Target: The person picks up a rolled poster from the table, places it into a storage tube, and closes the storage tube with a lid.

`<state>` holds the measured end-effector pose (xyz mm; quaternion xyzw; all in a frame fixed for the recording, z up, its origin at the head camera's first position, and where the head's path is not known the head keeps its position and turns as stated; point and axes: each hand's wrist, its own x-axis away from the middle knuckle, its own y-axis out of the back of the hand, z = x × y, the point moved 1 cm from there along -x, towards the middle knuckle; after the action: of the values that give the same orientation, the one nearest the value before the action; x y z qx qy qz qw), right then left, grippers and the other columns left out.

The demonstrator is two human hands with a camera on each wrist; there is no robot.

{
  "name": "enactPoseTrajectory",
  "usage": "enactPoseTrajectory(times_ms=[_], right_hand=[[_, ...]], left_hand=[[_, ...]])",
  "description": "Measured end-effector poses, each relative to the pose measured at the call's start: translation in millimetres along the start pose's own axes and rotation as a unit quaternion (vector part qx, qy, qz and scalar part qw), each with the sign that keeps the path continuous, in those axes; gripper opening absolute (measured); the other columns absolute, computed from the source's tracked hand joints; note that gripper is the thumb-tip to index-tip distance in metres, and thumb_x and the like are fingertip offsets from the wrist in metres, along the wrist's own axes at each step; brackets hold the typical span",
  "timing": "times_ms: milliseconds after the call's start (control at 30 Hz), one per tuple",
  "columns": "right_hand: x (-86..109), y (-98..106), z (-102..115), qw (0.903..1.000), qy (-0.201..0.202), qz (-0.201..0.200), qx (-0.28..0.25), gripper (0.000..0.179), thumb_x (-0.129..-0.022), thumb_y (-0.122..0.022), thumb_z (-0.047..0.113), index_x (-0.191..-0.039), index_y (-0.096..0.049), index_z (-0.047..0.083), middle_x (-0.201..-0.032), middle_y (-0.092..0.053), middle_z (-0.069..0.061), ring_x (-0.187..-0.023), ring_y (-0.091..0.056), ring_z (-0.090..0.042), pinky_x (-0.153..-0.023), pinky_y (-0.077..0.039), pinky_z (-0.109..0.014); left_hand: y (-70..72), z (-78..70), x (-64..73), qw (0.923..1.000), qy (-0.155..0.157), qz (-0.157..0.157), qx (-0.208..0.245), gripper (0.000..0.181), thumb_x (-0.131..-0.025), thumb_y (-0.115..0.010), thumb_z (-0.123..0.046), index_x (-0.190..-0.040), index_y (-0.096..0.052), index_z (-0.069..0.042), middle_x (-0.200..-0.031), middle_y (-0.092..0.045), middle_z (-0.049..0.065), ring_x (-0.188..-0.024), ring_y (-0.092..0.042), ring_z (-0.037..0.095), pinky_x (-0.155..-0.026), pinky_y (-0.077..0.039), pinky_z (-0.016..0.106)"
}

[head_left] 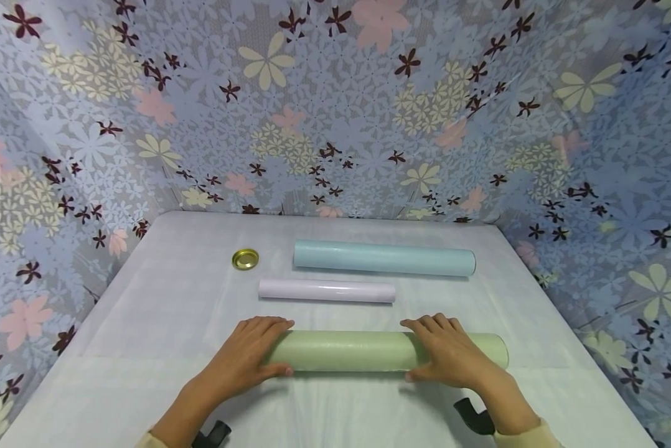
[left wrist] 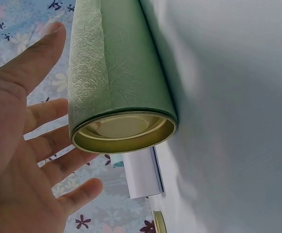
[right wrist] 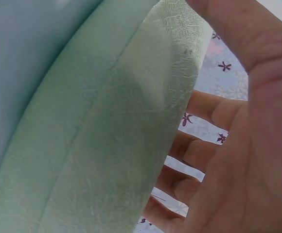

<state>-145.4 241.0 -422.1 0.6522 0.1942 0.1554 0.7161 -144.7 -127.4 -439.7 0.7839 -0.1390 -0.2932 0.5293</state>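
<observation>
A pale green tube (head_left: 347,350) lies crosswise on the table, in front of the person. At its left end my left hand (head_left: 251,351) is spread, thumb on the near side and fingers beyond the far side. The left wrist view shows that end's recessed gold metal cap (left wrist: 126,133) and the thumb (left wrist: 39,58) apart from the tube. Toward the other end my right hand (head_left: 446,351) spans the tube loosely, with a gap between palm and tube in the right wrist view. Its fingertips are hidden behind the green tube (right wrist: 112,126) there.
A thin lilac tube (head_left: 327,290) and a thicker light blue tube (head_left: 384,258) lie farther back. Left of them sits a round gold lid (head_left: 245,259). Flowered fabric (head_left: 335,112) surrounds the white-covered table (head_left: 145,311). Black pieces (head_left: 474,415) show near both wrists.
</observation>
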Motion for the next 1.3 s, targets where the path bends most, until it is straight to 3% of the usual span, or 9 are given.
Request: enactPoseTrajectory(times_ms=[167, 300, 467, 800, 1033, 1300], right_hand=[[-1.2, 3.4, -1.3, 1.0, 0.001, 0.0, 0.0, 0.084, -0.061, -0.08, 0.056, -0.131, -0.051, 0.019, -0.115, -0.058, 0.002, -0.104, -0.051, -0.022, -0.086, -0.04, -0.046], [-4.0, 11.2, -5.8, 0.9999, -0.011, 0.006, -0.008, 0.083, -0.063, -0.077, 0.06, -0.132, -0.051, 0.021, -0.117, -0.058, 0.001, -0.107, -0.051, -0.023, -0.088, -0.04, -0.048], [-10.9, 29.5, -16.0, 0.9995, -0.028, 0.003, -0.013, 0.079, -0.07, -0.072, 0.061, -0.133, -0.05, 0.02, -0.121, -0.058, -0.003, -0.111, -0.05, -0.028, -0.092, -0.038, -0.052], [-37.7, 56.2, -41.8, 0.999, -0.036, -0.024, 0.011, 0.07, -0.077, -0.072, 0.05, -0.133, -0.05, 0.015, -0.122, -0.058, -0.011, -0.113, -0.049, -0.035, -0.091, -0.037, -0.057], [-62.7, 57.1, -59.4, 0.9985, -0.047, -0.02, 0.018, 0.071, -0.079, -0.072, 0.046, -0.136, -0.046, 0.013, -0.126, -0.055, -0.016, -0.116, -0.046, -0.042, -0.092, -0.034, -0.061], [-83.4, 52.9, -75.3, 0.9976, -0.061, -0.013, 0.032, 0.073, -0.079, -0.072, 0.045, -0.138, -0.043, 0.012, -0.129, -0.052, -0.018, -0.116, -0.045, -0.043, -0.09, -0.035, -0.059]], left_hand=[[1.8, 0.0, -1.0, 0.9999, -0.005, -0.004, -0.008, 0.074, -0.07, -0.076, -0.052, -0.13, -0.053, -0.016, -0.126, -0.058, 0.0, -0.117, -0.054, 0.021, -0.098, -0.042, 0.045], [10.0, 0.7, -5.4, 0.9999, 0.01, 0.011, -0.005, 0.07, -0.076, -0.069, -0.054, -0.133, -0.052, -0.018, -0.13, -0.057, 0.0, -0.121, -0.052, 0.021, -0.101, -0.04, 0.045], [26.0, 5.1, -18.1, 0.9991, 0.029, 0.028, 0.01, 0.065, -0.083, -0.061, -0.055, -0.136, -0.049, -0.018, -0.133, -0.055, 0.002, -0.125, -0.05, 0.025, -0.102, -0.039, 0.049], [44.9, 22.0, -50.7, 0.9993, 0.028, 0.021, -0.009, 0.062, -0.086, -0.064, -0.046, -0.136, -0.048, -0.013, -0.133, -0.054, 0.007, -0.125, -0.049, 0.029, -0.102, -0.039, 0.052], [46.0, 28.9, -72.8, 0.9988, 0.015, 0.029, -0.036, 0.063, -0.085, -0.066, -0.043, -0.136, -0.049, -0.01, -0.131, -0.055, 0.011, -0.122, -0.051, 0.031, -0.101, -0.04, 0.053], [40.1, 33.5, -91.9, 0.9956, 0.009, 0.064, -0.069, 0.068, -0.085, -0.065, -0.046, -0.137, -0.047, -0.007, -0.132, -0.054, 0.012, -0.123, -0.05, 0.032, -0.104, -0.04, 0.049]])
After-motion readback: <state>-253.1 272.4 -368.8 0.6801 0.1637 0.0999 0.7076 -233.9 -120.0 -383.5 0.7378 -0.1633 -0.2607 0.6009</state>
